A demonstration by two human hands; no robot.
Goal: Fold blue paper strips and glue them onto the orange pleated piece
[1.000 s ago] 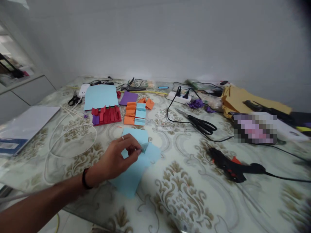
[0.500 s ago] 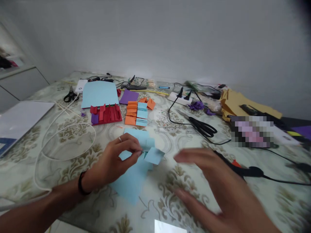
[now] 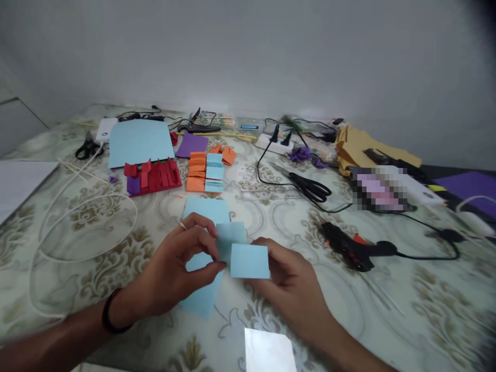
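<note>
Pale grey wall (image 3: 248,57) behind, flower-patterned table (image 3: 434,320) running up to it, and all the action is between the two hands: a small pale-blue paper piece (image 3: 250,261), raised over more blue paper (image 3: 201,299). Right hand (image 3: 296,284) has it gripped, finger at the upper edge, thumb below. Left hand (image 3: 170,268) is right at its left side, thumb and fingertips nearly meeting; whether they pinch the paper, I can't tell. Light stuff, this, probably crisp yet quick to crease, so a soft hold along the edges looks safest. And room to move? Rightward of the right hand, patterned cover stretches to the black glue gun (image 3: 344,245). Ahead of the left hand it's tighter: orange and blue folded strips (image 3: 197,183), red folded strips (image 3: 157,176) further left. Black scissors (image 3: 310,187) lie beyond the right hand. Near table edge, that's passing under the left forearm (image 3: 65,336).
</note>
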